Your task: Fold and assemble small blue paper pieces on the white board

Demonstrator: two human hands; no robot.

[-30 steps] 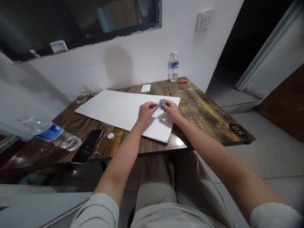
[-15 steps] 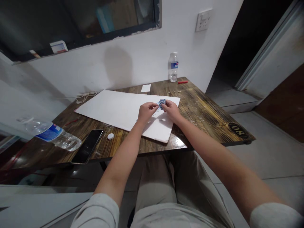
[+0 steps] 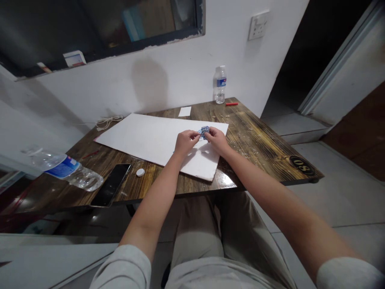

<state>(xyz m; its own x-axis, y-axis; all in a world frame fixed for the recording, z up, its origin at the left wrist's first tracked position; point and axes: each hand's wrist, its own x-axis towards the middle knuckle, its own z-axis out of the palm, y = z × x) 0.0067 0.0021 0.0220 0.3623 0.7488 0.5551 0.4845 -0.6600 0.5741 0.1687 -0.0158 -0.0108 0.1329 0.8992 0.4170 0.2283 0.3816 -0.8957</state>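
Observation:
Above the right part of a white board (image 3: 150, 136), my two hands meet at a small blue patterned piece (image 3: 205, 130), too small to name for certain. My right hand (image 3: 217, 140) pinches it between thumb and fingers. On its left side, my left hand (image 3: 185, 142) has thumb and fingertips pressed together at the piece's lower left edge, where some light blue shows. Fine dark marks lie on the board just beneath the hands, and the forearms' shadows fall there too.
On the wooden table (image 3: 264, 156), a phone (image 3: 111, 185), a white cap (image 3: 140, 172) and a large bottle lying down (image 3: 66, 168) are at left. Along the back are a coiled cable (image 3: 107, 121), a paper slip (image 3: 184, 111), an upright bottle (image 3: 220, 86) and a red stick (image 3: 231, 104).
The blue piece has turned or shifted very slightly between my fingers. Both hands stay in nearly the same place, and everything else on the table is unmoved.

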